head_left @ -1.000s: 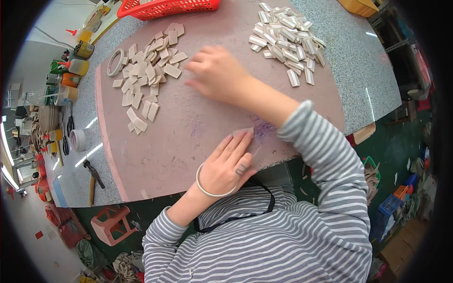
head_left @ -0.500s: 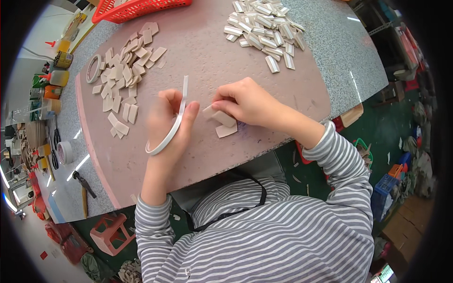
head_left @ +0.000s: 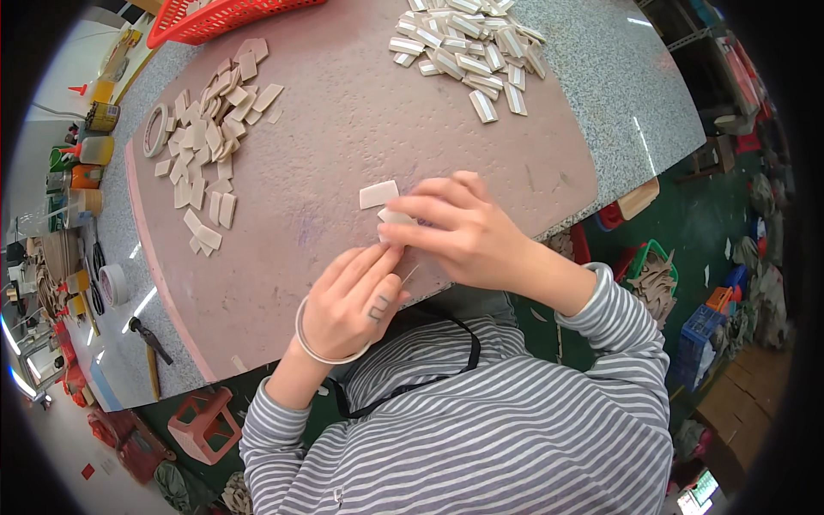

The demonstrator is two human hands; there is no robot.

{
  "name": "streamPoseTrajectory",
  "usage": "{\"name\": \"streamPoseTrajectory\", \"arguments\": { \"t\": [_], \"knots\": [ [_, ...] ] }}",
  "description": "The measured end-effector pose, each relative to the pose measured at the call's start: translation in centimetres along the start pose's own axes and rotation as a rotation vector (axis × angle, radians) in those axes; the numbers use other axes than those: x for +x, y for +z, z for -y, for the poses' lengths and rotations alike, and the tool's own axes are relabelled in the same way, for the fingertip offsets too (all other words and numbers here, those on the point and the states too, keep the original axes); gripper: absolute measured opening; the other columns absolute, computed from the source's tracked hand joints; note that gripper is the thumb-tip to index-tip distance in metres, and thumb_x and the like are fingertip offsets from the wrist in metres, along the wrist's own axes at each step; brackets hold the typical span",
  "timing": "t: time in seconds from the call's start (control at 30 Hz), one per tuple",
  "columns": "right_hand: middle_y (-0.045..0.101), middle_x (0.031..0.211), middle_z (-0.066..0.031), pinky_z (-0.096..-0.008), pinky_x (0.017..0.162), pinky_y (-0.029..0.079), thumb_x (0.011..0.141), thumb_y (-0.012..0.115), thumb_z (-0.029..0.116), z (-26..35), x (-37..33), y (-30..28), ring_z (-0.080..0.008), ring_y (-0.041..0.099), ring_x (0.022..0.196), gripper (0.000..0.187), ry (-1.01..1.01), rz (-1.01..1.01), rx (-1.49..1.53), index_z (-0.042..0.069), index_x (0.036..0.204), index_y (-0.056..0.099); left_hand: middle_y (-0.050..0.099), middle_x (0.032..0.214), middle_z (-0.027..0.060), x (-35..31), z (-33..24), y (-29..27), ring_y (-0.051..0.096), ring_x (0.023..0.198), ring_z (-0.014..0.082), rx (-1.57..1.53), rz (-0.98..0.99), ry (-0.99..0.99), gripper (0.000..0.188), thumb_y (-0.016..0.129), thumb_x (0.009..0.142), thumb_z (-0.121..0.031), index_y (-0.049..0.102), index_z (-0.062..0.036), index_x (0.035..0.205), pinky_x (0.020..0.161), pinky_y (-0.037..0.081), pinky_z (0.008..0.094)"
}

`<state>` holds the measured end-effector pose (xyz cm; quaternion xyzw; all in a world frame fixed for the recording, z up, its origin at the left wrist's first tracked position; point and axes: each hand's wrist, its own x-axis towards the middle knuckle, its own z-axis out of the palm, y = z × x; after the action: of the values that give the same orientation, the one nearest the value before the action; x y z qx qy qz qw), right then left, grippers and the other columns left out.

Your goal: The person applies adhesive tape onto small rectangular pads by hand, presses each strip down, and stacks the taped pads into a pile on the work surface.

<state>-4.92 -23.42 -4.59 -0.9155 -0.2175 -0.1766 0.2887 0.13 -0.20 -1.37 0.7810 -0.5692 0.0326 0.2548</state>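
My left hand (head_left: 350,300) is closed, its fingers pressed together and pointing at my right fingertips; what it grips is hidden. A narrow white ring of tape (head_left: 302,335) hangs around its wrist. A thin pale strip (head_left: 413,273) shows just beside the left thumb. My right hand (head_left: 472,232) is closed on a small beige slab (head_left: 394,216), partly covered by its fingers. Both hands' fingertips touch near this slab. Just beyond lies another flat beige rectangular slab (head_left: 378,194) on the pinkish work mat (head_left: 343,120).
A heap of plain beige slabs (head_left: 202,137) lies at left, beside a tape roll (head_left: 155,130). Slabs with white strips (head_left: 472,51) are piled at far right. A red basket (head_left: 202,24) stands at the back; a hammer (head_left: 151,342) and another roll (head_left: 114,284) lie at left.
My left hand has moved right and nearer me, turning back-up and meeting my right hand. The ring of tape has slid to its wrist. My right hand has shifted slightly nearer me.
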Motion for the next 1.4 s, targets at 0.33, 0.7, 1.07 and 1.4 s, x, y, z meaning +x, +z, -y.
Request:
{"name": "streamPoseTrajectory", "arguments": {
  "t": [0.33, 0.7, 1.07, 1.4],
  "knots": [
    [0.074, 0.12, -0.0051, -0.0465, 0.104, 0.044, 0.084, 0.068, 0.002, -3.7, 0.8, -2.9, -0.0284, 0.063, 0.126, 0.031, -0.016, 0.002, 0.14, 0.007, 0.113, 0.077, 0.057, 0.063, 0.0028, 1.5, 1.2, -1.6, 0.055, 0.059, 0.0099, -0.683, 0.138, -0.756, 0.023, 0.062, 0.107, -0.021, 0.061, -0.0019, 0.094, 0.058, 0.044, 0.0305],
    [0.064, 0.145, -0.0055, -0.0565, 0.125, 0.021, 0.096, 0.07, 0.04, 1.4, -3.4, -0.7, -0.0242, 0.053, 0.142, 0.05, -0.044, 0.19, -0.321, 0.009, 0.135, 0.071, 0.065, 0.07, 0.0131, 2.3, 0.3, -1.1, 0.065, 0.064, 0.0332, -0.087, 0.163, -0.567, 0.021, 0.072, 0.098, -0.019, 0.063, -0.0025, 0.089, 0.062, 0.05, 0.0408],
    [0.069, 0.105, 0.0035, -0.0489, 0.105, 0.034, 0.09, 0.071, 0.025, -0.1, 0.8, -0.4, -0.0166, 0.061, 0.108, 0.026, -0.031, 0.243, -0.092, 0.015, 0.114, 0.077, 0.049, 0.061, 0.0056, 0.3, -0.5, -4.5, 0.044, 0.051, 0.0227, -0.038, -0.21, -0.147, 0.02, 0.078, 0.079, 0.005, 0.059, -0.0023, 0.078, 0.051, 0.035, 0.0336],
    [0.065, 0.098, -0.0055, -0.0393, 0.077, 0.05, 0.087, 0.081, 0.01, 1.2, -1.1, -0.7, -0.0238, 0.061, 0.085, 0.025, 0.296, -0.22, 0.255, 0.007, 0.112, 0.079, 0.062, 0.066, 0.0063, 1.4, 0.7, -0.4, 0.057, 0.057, 0.0157, -0.755, 0.113, -0.749, 0.018, 0.066, 0.103, -0.016, 0.065, -0.0005, 0.094, 0.058, 0.045, 0.0313]
  ]
}}
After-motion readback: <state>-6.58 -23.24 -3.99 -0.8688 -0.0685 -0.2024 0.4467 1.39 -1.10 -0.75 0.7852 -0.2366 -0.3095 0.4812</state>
